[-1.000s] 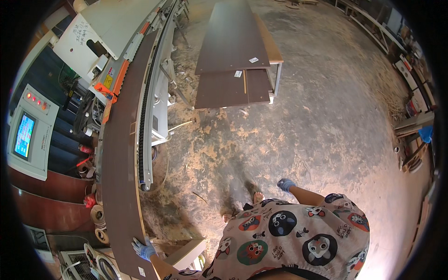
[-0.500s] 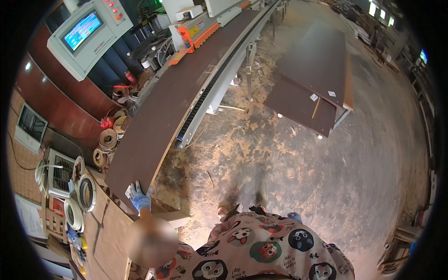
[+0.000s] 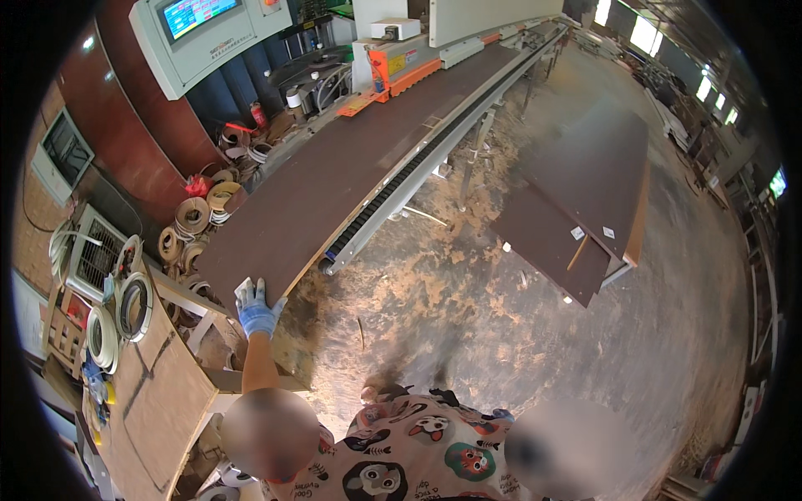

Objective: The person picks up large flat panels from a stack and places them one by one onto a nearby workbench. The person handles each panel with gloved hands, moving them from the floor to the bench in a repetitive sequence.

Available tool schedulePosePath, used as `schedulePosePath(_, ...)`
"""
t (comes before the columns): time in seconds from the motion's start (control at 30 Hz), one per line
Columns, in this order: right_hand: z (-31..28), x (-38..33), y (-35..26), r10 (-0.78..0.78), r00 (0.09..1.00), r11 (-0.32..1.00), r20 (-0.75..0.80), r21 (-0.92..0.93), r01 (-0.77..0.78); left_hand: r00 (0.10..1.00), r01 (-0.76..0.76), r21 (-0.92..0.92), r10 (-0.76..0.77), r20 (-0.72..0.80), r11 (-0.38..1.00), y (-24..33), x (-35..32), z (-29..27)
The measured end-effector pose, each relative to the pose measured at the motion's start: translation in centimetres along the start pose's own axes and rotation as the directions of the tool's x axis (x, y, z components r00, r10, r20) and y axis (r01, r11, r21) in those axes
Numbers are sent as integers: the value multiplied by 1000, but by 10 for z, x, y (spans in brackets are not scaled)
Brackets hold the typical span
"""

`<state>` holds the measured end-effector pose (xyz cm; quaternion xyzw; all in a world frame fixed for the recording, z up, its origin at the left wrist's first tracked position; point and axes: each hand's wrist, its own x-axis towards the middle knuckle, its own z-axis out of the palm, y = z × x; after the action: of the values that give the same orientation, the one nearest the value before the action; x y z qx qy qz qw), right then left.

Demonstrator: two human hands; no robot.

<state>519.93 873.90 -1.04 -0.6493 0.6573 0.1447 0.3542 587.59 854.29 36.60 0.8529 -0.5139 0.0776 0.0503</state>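
Note:
My left hand, in a white and blue work glove, lies with fingers spread on the near end of a long dark brown panel. Its thumb is at the panel's right corner edge. The panel runs forward along a conveyor machine with a black-linked track and passes beside an orange-edged housing. Of my right hand only a bit of blue glove shows beside my patterned clothing; its fingers are hidden.
A wooden worktable stands at the left, carrying white coiled edging rolls. More rolls are heaped behind the panel. A control cabinet rises at the back left. Stacked brown panels rest at the right.
The panel has slid forward along the machine, away from the worktable, with my left hand following on its end. The head view has tilted up and shifted.

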Motion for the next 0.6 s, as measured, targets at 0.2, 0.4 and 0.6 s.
schedulePosePath(0.2,-7,21,-21,13,996,1000,87,-11,-13,994,56,46,-60,87,997,29,25,-1)
schedulePosePath(0.4,-15,46,-4,-106,994,991,35,-84,109,998,-55,-9,55,17,998,95,70,11)
schedulePosePath(0.6,-69,41,-71,287,908,18,306,946,-325,996,4,-20,-2,92,1000,136,93,7)
